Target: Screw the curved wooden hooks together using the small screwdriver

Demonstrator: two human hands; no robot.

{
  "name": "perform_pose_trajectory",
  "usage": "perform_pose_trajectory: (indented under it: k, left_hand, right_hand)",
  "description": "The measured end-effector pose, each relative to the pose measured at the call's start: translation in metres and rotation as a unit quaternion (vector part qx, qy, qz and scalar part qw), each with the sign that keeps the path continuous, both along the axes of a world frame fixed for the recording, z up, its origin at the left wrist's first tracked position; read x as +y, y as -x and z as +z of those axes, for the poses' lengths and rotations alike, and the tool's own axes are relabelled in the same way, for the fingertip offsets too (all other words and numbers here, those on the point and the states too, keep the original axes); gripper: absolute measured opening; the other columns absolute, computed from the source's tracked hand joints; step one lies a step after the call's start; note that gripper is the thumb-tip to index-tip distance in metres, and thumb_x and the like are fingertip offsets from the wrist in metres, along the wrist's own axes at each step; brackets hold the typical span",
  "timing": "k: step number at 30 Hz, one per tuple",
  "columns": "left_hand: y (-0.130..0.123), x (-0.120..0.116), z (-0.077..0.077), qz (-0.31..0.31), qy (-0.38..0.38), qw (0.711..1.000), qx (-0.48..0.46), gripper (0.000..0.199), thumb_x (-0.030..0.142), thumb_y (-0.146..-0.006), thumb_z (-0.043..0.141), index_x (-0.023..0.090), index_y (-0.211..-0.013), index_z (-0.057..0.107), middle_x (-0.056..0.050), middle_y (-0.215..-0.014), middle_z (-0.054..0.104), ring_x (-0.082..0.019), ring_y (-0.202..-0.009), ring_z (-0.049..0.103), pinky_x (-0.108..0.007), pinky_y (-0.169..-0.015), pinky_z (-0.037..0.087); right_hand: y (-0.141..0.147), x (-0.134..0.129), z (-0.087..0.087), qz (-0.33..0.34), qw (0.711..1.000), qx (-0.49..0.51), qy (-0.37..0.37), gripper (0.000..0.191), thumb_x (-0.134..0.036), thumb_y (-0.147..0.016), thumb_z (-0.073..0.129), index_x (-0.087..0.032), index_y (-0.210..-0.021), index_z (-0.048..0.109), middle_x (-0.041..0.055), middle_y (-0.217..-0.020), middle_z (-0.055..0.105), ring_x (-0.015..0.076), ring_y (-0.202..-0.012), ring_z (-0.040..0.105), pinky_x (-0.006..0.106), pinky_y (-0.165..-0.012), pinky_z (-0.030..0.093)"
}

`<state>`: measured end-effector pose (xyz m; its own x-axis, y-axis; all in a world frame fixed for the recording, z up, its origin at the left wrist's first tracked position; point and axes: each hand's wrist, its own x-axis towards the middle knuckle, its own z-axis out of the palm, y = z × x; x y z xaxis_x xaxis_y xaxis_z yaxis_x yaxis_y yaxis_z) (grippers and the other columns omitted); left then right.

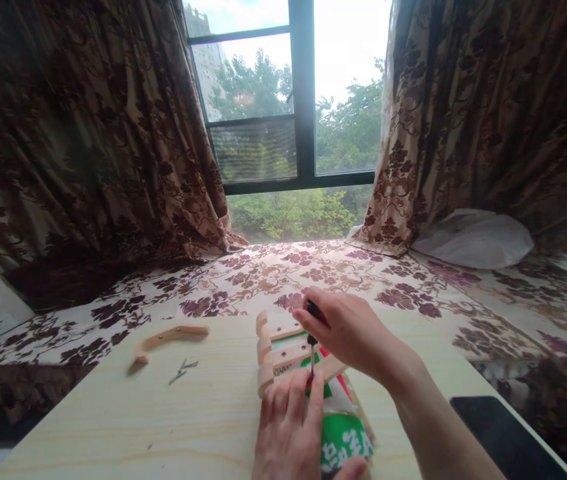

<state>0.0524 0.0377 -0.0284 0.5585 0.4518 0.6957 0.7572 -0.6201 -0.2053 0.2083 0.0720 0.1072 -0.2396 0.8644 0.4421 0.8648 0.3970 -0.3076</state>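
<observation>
My right hand [350,330] is closed round the black handle of a screwdriver [312,353], held upright with its shaft pointing down. Under it lies a small pale wooden frame [266,353] with slats, rounded ends and dark screw holes. My left hand [288,423] presses on the near part of this frame, its fingertips on either side of the screwdriver's tip, which they partly hide. Beneath the frame and my left hand is a green, white and red printed packet [343,437]. Whether a screw sits under the tip I cannot tell.
A curved wooden piece [173,335] and several screws [183,370] lie on the pale wooden table [113,413] to the left. A dark phone [503,430] rests at the right edge. Beyond are a floral-covered ledge [283,267], a white plastic bag [473,239], curtains and a window.
</observation>
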Motion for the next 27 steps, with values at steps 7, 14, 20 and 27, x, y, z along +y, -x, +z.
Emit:
perform_pose_trajectory:
  k: [7,14,20,27]
  left_hand:
    - [-0.008,-0.008,0.016,-0.020,0.020,0.999,-0.036,0.077,0.049,-0.067,0.066,0.010,-0.129,0.044,-0.013,-0.123,0.050,-0.029,-0.114,0.043,-0.039,-0.096,0.035]
    - [-0.006,-0.011,0.026,-0.019,0.074,0.996,-0.041,0.067,0.046,-0.076,0.062,0.012,-0.131,0.044,-0.012,-0.123,0.051,-0.028,-0.112,0.044,-0.040,-0.095,0.037]
    - [-0.006,-0.005,0.025,-0.030,0.080,0.995,-0.050,0.063,0.046,-0.079,0.060,0.015,-0.132,0.045,-0.010,-0.120,0.054,-0.028,-0.108,0.048,-0.042,-0.093,0.037]
    - [-0.007,-0.001,0.024,-0.038,0.060,0.997,-0.043,0.062,0.048,-0.082,0.057,0.011,-0.130,0.045,-0.013,-0.118,0.053,-0.029,-0.106,0.048,-0.043,-0.092,0.035]
  right_hand:
    - [0.004,-0.014,0.004,0.059,0.997,0.025,-0.045,0.022,-0.035,-0.092,0.048,-0.020,-0.076,0.050,-0.0013,-0.066,0.057,0.0118,-0.058,0.046,0.024,-0.055,0.030]
    - [-0.071,-0.085,0.007,-0.130,0.972,0.121,-0.153,0.029,-0.046,-0.089,0.051,-0.022,-0.073,0.048,-0.0062,-0.053,0.045,0.0096,-0.044,0.040,0.022,-0.045,0.031]
    - [-0.154,-0.148,-0.023,-0.214,0.976,0.007,0.042,0.035,-0.049,-0.093,0.037,-0.022,-0.078,0.053,0.0005,-0.067,0.061,0.0166,-0.061,0.059,0.027,-0.060,0.042]
    - [-0.159,-0.159,-0.071,-0.204,0.957,0.030,0.204,0.032,-0.040,-0.093,0.034,-0.022,-0.098,0.060,0.0063,-0.101,0.070,0.0180,-0.061,0.065,0.027,-0.057,0.046]
